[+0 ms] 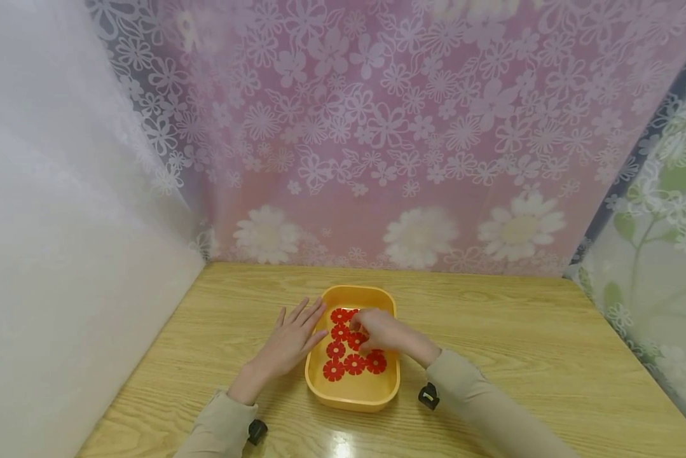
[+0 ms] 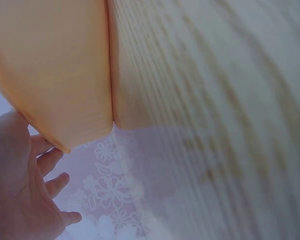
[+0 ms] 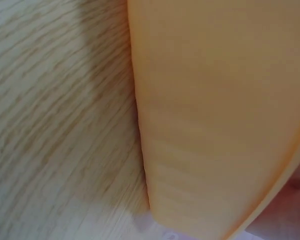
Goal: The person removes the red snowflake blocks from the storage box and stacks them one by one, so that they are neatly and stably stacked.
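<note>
A yellow rectangular tub point(image 1: 351, 402) with rounded corners stands on the table, with several red flower-shaped discs point(image 1: 334, 369) lying flat on its floor. My left hand point(image 1: 288, 340) rests at the tub's left rim with fingers extended; the left wrist view shows this hand point(image 2: 25, 180) against the rim, its fingers spread. Inside the tub, my right hand point(image 1: 379, 331) reaches down with bent fingers over a red disc point(image 1: 355, 341). Whether the fingertips pinch that disc is unclear. In the right wrist view the tub's wall point(image 3: 215, 110) hides most of the hand.
The wood-grain table point(image 1: 491, 337) extends around the tub. A pink flowered curtain point(image 1: 365, 159) hangs behind it, a white sheet point(image 1: 79, 210) on the left and a flowered sheet point(image 1: 657, 273) on the right. Each wrist has a black device point(image 1: 428, 396) strapped on.
</note>
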Motion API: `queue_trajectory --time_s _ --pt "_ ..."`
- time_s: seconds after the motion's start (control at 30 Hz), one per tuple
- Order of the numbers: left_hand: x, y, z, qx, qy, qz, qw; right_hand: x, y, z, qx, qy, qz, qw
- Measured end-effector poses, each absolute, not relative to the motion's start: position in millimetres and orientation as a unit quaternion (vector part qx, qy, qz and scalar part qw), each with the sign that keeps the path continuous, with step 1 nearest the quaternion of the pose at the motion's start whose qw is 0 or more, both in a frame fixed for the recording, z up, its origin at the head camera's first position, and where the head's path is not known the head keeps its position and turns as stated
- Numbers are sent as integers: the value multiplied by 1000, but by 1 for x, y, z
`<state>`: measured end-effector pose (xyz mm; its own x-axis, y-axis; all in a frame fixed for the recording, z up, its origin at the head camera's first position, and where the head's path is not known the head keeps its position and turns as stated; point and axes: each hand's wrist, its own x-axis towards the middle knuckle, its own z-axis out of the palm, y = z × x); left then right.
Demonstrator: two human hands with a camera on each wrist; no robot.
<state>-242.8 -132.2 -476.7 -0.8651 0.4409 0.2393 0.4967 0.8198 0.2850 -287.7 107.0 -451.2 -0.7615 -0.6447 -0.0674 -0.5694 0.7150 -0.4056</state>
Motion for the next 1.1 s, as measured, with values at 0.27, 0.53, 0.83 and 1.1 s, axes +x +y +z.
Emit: queue_trajectory --time_s 0.27,0.53,0.83,1.1 --pt "-242 -132 -476 -249 -950 -174 79 -287 105 -455 -334 926 -152 89" --pt "-242 -133 -478 -250 -949 -175 85 -287 104 -457 -338 929 -131 80" --pt "-242 -133 -477 -252 -948 -177 85 -286 108 -450 -348 915 -199 49" --pt "-241 -132 -474 -252 -948 -176 84 -282 115 -443 -353 907 -229 2"
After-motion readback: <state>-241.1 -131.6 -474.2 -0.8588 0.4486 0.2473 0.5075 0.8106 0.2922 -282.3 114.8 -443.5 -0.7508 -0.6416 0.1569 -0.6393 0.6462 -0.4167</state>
